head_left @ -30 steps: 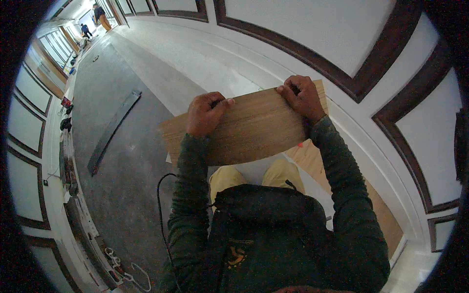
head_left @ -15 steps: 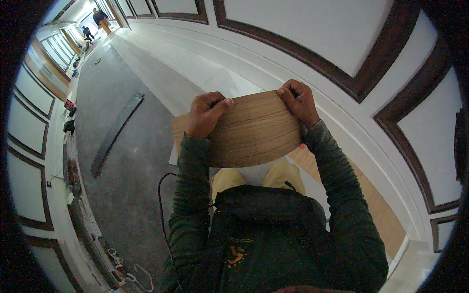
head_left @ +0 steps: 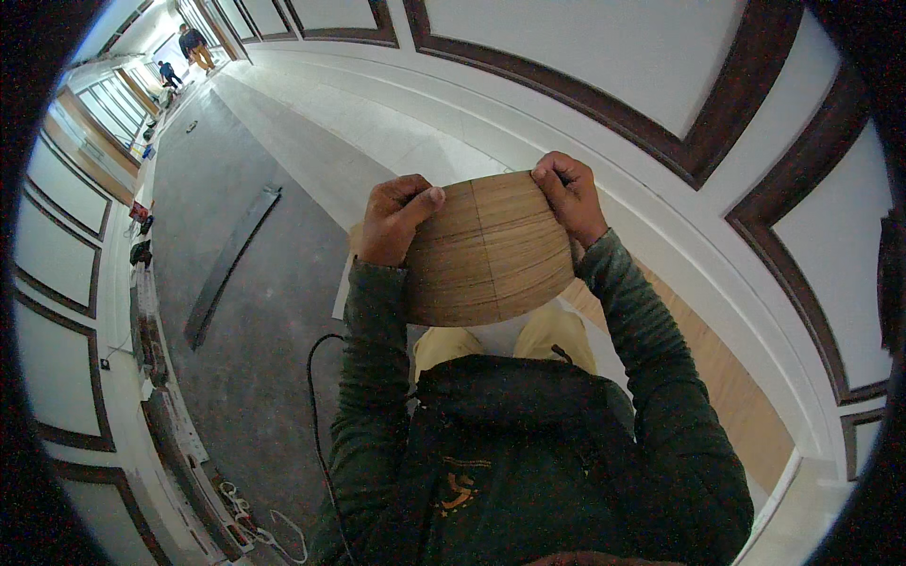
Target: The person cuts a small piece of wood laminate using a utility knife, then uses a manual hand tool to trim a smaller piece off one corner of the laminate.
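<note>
With both hands I hold a thin wood-grain board [head_left: 486, 255] above my knees, its lower edge curved and a straight line crossing its middle. My left hand [head_left: 396, 219] is closed on its upper left edge, thumb on the face. My right hand [head_left: 571, 193] pinches the upper right corner. Pale boards [head_left: 703, 368] lie beside me at the right, partly hidden by my arm. A black cord [head_left: 314, 415] runs on the floor beside my left arm.
A long dark strip [head_left: 231, 269] lies on the grey floor [head_left: 260, 406] to the left. Panelled walls [head_left: 604, 38] line both sides. Tools [head_left: 142, 250] and a white cord [head_left: 283, 528] lie along the left edge. Two people [head_left: 196, 47] are far down the corridor.
My right hand has moved slightly left, toward my left hand. The board now looks narrower from side to side and more bowed, and the line across it shows more plainly.
</note>
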Available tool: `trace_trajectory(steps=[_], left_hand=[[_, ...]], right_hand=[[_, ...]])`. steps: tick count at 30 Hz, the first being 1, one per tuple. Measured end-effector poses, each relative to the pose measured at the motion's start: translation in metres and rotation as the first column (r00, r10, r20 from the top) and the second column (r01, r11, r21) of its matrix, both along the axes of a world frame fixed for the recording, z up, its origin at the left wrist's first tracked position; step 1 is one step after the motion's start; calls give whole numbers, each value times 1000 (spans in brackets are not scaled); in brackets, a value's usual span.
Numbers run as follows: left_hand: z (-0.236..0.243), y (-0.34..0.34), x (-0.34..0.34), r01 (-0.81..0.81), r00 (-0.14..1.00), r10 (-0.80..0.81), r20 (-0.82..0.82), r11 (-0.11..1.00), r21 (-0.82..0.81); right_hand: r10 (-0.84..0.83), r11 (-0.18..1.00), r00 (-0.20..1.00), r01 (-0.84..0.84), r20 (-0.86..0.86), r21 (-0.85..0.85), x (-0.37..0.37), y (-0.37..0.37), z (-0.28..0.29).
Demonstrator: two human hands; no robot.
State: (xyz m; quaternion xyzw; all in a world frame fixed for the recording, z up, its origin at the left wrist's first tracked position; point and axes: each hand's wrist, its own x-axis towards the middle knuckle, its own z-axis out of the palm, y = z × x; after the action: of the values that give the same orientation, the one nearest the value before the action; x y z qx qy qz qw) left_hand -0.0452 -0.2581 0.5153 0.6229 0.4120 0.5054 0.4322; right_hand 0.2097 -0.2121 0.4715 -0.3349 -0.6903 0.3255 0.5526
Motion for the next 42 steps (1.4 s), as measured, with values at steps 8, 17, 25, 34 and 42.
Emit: trace_trajectory(steps=[8,17,25,34,42], left_hand=[[-11,3,24,115,932,-118,343,993,30],[-12,26,-11,42,984,-40,174,999,-5],[-67,39,-27,-375,333,346,-877,902,213],[-214,61,-72,-322,486,121,-866,946,-49],[-316,97,-80,-380,567,-22,-824,880,-285]], right_hand=[[27,999,997,-26,-67,21,-39,-3,-9],[-154,987,978,148,138,58,-33,7,-8],[-558,828,351,183,752,529,5,21,6],[-282,959,550,144,786,243,17,43,-76],[-108,993,580,108,807,55,2,81,-148]])
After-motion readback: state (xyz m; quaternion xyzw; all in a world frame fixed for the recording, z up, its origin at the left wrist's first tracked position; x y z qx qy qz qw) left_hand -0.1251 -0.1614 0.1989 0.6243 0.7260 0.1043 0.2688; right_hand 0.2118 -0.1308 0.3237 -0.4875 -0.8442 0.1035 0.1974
